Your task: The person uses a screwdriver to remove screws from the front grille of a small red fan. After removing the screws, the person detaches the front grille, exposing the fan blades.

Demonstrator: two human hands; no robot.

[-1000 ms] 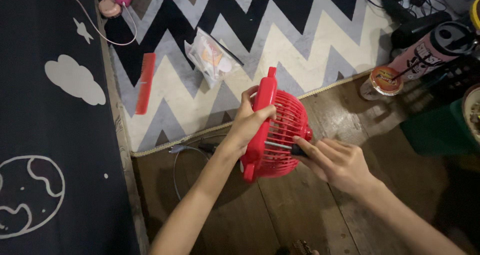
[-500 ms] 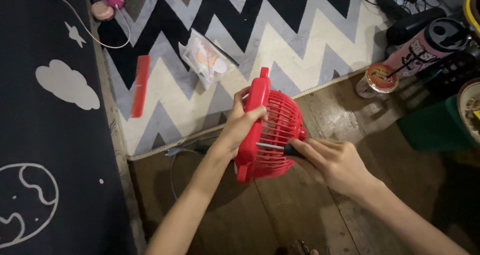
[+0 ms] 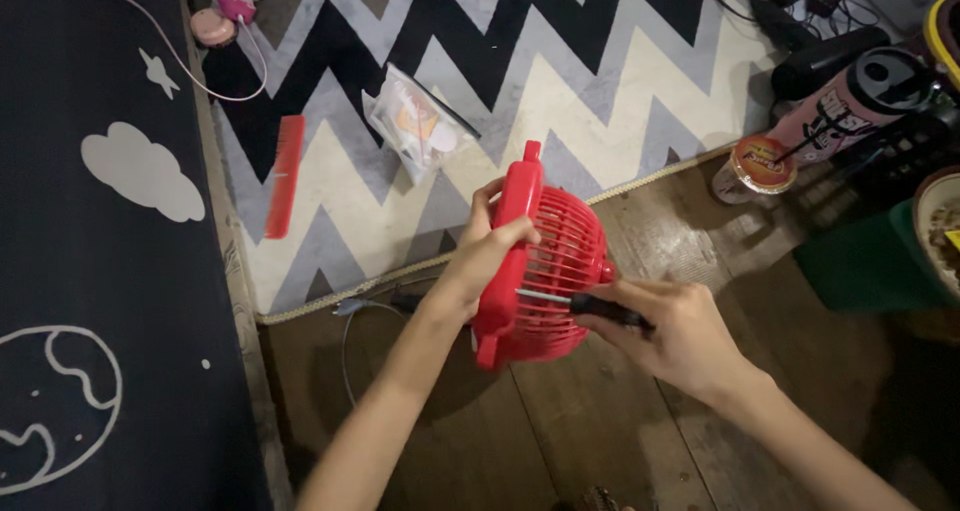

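the left hand (image 3: 480,261) is closed around the rim of a small red fan (image 3: 540,271), holding it on edge above the wooden floor (image 3: 600,431), just beside the border of the zigzag rug (image 3: 560,81). the right hand (image 3: 670,336) is wrapped shut on a dark-handled screwdriver (image 3: 585,304), its metal shaft poking in through the grille bars. to do this well, i'd judge the shaft should stay in line with the screw, the push steady, the left grip firm so the fan cannot twist. a red comb (image 3: 284,176) and 1 clear plastic bag (image 3: 420,121) lie on the rug, well apart.
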